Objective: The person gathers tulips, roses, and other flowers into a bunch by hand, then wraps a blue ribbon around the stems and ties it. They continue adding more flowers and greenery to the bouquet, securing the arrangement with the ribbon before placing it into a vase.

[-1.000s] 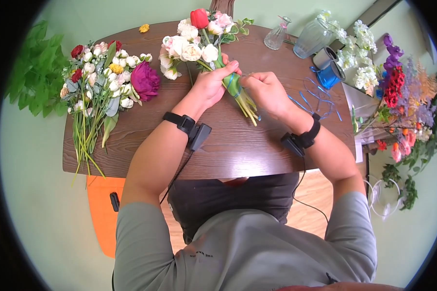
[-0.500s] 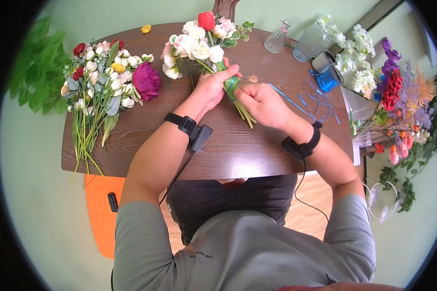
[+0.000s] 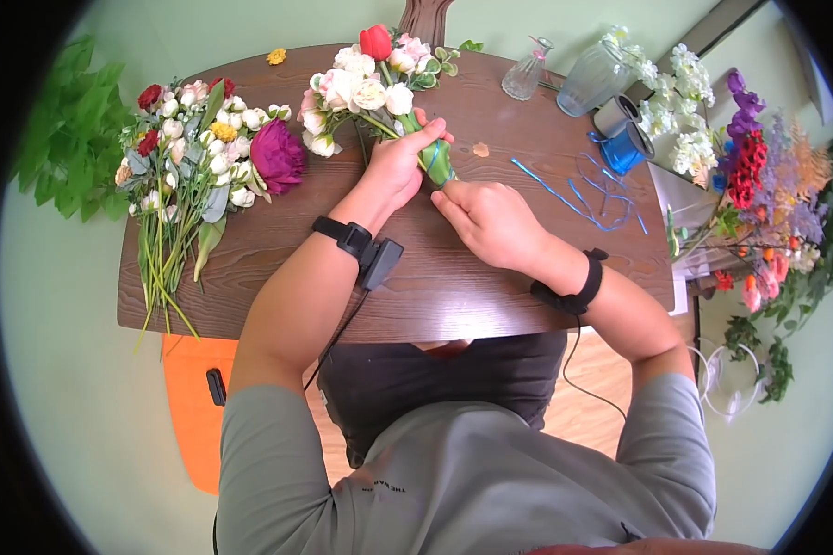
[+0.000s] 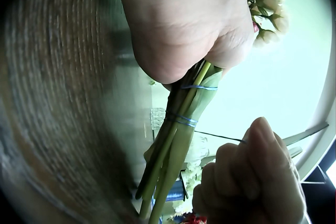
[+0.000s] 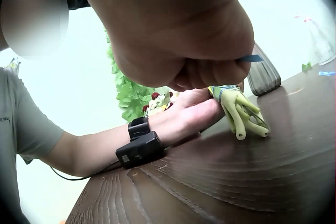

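My left hand (image 3: 400, 166) grips the stems of a bouquet (image 3: 361, 88) of white and pale pink roses with one red tulip. Turns of thin blue ribbon (image 4: 184, 120) circle the green stems (image 4: 170, 155) below that hand. From these turns a taut strand runs to my right hand (image 3: 500, 222), whose curled fingers pinch it. In the right wrist view a flat blue ribbon end (image 5: 253, 58) pokes out of the right fist (image 5: 194, 50). The cut stem ends (image 5: 241, 129) show close over the table there; in the head view the right hand hides them.
Left on the table (image 3: 342, 277) lies a loose pile of flowers (image 3: 194, 139) with a purple peony (image 3: 278, 155). Blue ribbon pieces (image 3: 583, 199), a blue spool (image 3: 626, 150), a grey spool (image 3: 615, 116) and two glass vases (image 3: 590, 81) are at the right. More flowers (image 3: 754, 176) stand beyond.
My right hand has moved down and toward me, over the stem ends, drawing the ribbon along. The left hand keeps its grip while the bouquet shifts slightly.
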{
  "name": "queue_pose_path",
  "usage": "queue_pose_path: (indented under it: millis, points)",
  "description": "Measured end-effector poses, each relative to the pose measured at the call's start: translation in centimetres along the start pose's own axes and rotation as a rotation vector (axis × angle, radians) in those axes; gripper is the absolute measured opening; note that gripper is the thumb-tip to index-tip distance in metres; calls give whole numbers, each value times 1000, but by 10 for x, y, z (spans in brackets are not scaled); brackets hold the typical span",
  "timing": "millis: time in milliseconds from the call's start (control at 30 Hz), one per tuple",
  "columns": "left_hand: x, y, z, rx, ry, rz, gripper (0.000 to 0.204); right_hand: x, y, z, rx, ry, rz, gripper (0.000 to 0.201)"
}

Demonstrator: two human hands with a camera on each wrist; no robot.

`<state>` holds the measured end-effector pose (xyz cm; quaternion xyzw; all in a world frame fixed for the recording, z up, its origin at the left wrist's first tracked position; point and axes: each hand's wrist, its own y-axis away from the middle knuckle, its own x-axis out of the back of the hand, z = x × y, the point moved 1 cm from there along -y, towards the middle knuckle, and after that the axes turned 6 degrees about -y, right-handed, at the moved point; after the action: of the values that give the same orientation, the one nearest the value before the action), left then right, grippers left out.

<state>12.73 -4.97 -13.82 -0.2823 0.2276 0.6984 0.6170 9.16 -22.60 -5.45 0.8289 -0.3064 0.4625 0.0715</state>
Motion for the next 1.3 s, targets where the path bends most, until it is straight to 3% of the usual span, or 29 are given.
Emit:
queue_pose_path:
  millis: [133,333,433,733,1033,1300]
  points:
    - [-1,0,1,15,23,8,23,0,-3,10,174,53,-6,33]
    - [0,1,1,12,9,-5,21,-8,-12,21,225,-180,-21,34]
    - [-2,1,4,15,-37,-1,22,-5,-14,16,18,-271,-106,36]
    - [-1,0,4,12,-85,11,30,-5,-21,39,-160,-661,-223,39]
    - [-1,-1,5,36,-83,17,32,-11,-25,57,-266,-1216,-144,31]
    - [-1,0,5,50,-53,21,32,-12,-25,56,-285,-1370,-132,32]
